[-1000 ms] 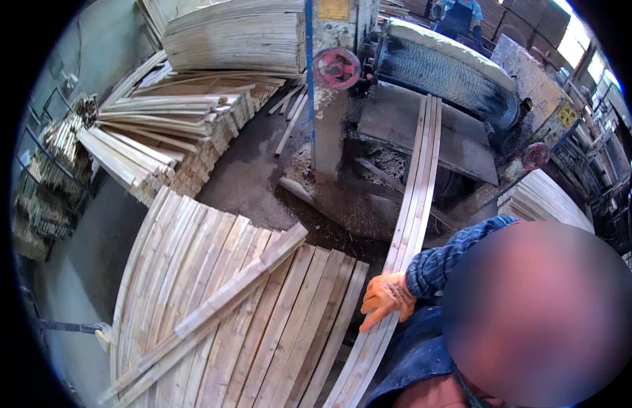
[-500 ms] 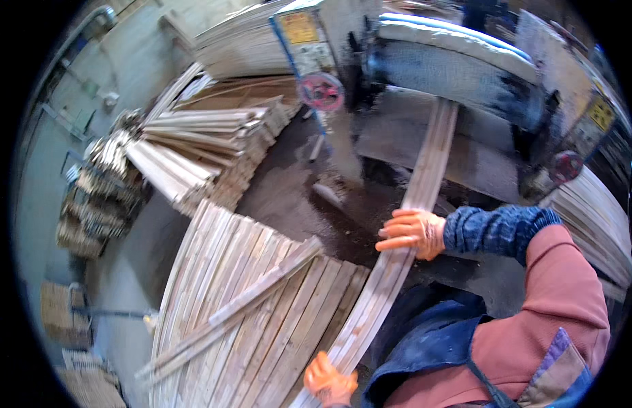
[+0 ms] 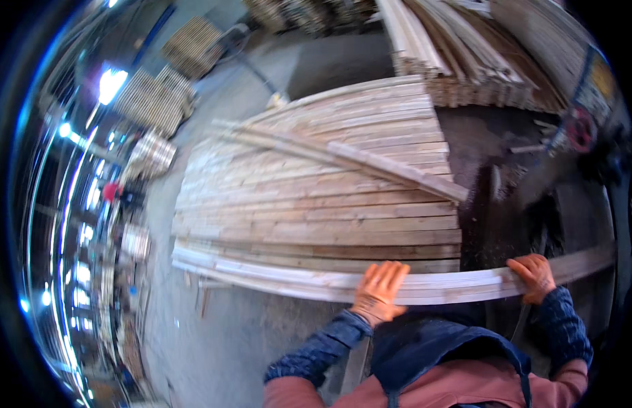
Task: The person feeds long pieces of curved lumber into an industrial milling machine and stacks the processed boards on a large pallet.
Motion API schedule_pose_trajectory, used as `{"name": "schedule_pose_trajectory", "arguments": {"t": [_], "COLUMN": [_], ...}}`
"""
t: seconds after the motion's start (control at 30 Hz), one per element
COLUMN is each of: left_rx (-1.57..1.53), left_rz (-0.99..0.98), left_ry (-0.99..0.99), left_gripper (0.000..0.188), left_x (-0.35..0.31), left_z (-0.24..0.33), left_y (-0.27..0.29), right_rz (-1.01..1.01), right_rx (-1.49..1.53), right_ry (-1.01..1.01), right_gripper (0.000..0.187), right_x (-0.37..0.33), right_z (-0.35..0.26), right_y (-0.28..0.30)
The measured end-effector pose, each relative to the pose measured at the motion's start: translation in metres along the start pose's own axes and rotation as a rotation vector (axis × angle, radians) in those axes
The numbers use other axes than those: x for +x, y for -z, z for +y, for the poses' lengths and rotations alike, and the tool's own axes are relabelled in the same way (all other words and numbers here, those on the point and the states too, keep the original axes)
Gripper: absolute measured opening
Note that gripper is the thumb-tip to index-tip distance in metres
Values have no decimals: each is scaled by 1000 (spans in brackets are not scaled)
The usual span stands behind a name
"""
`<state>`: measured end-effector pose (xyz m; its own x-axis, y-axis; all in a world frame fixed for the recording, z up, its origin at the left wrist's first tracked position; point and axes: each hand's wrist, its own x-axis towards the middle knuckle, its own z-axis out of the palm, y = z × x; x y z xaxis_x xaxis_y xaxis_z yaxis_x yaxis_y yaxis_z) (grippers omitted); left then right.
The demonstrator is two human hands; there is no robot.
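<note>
A bundle of several long pale wooden boards (image 3: 459, 287) lies side by side across the view in front of me, its right part reaching toward the machine side. My left hand (image 3: 380, 294), in an orange glove, grips the bundle near its middle, fingers laid over the top and thumb at the near edge. Farther right, my right hand (image 3: 534, 277), gloved alike, is bent over the same boards. Just beyond them spreads a wide stack of wooden boards (image 3: 316, 221). Two loose boards (image 3: 397, 175) rest aslant on top of that stack.
More stacked strips (image 3: 459, 85) stand at the far right. A machine with a red handwheel (image 3: 580, 129) is at the right edge. Bundled wood stacks (image 3: 149, 98) sit on the floor at the far left. A blurred person with red headwear (image 3: 112, 192) is in the left distance.
My view has swung left, so the held boards now run crosswise instead of away from me. Both hands remain on them. The machine's roller has left the view.
</note>
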<state>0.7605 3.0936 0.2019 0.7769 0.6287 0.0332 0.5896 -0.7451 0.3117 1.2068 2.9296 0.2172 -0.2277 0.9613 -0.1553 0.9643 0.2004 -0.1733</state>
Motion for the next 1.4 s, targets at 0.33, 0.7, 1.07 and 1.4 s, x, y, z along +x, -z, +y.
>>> {"name": "schedule_pose_trajectory", "arguments": {"t": [0.33,0.7,1.07,1.4], "left_rx": [174,-141,254,21], "left_rz": [-266,-155,-6,-55], "left_ry": [235,-1,221,49], "left_gripper": [83,108,108,103], "left_x": [-19,37,-74,-9], "left_z": [-74,23,-129,-25], "left_y": [40,15,55,19], "right_rz": [266,292,119,79], "right_rx": [-145,205,-26,132], "right_ry": [-275,251,-126,52], "right_gripper": [110,107,116,107], "right_x": [-54,89,22,80], "right_z": [49,-97,-34,-112], "right_y": [-33,-18,-18,-4]}}
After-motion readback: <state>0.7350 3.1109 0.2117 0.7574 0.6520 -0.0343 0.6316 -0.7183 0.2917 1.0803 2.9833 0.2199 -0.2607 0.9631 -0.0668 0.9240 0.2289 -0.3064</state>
